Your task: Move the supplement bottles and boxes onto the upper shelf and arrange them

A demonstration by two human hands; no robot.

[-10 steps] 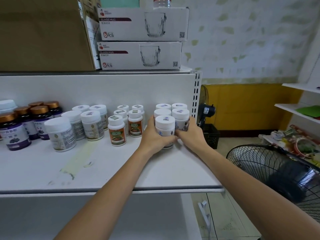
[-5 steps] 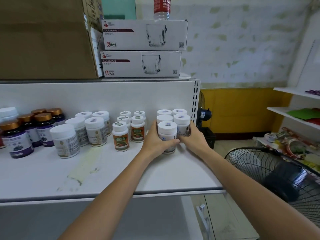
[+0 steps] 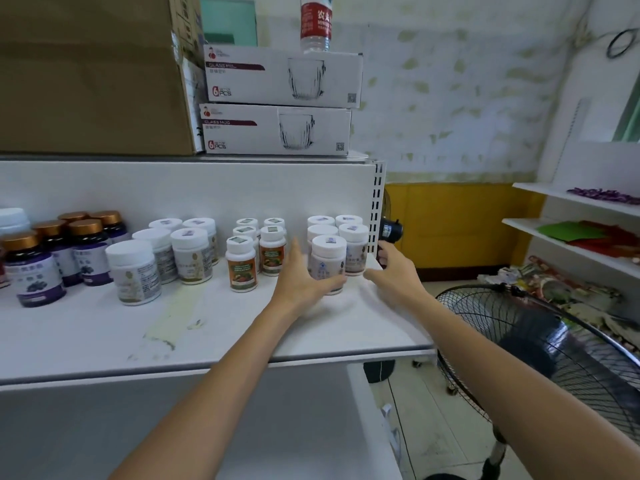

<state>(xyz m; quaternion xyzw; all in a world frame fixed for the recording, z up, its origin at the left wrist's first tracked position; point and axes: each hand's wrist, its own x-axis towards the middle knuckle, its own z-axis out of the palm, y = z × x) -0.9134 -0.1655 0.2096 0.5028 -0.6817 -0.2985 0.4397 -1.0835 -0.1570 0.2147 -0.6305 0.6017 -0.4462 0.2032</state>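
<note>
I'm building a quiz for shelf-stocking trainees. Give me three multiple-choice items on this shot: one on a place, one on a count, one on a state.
1. Where does the red-labelled water bottle stand?
A. on the upper glass mug box
B. on the brown carton
C. on the floor

2. How many glass mug boxes are stacked?
A. one
B. two
C. four

3. How is the right hand?
A. gripping a bottle
B. open, holding nothing
C. clenched in a fist

Answers:
1. A, its base sits on that box's top.
2. B, the upper box lies on the lower glass mug box and there are no others.
3. B, its fingers are spread and curl round nothing.
</note>
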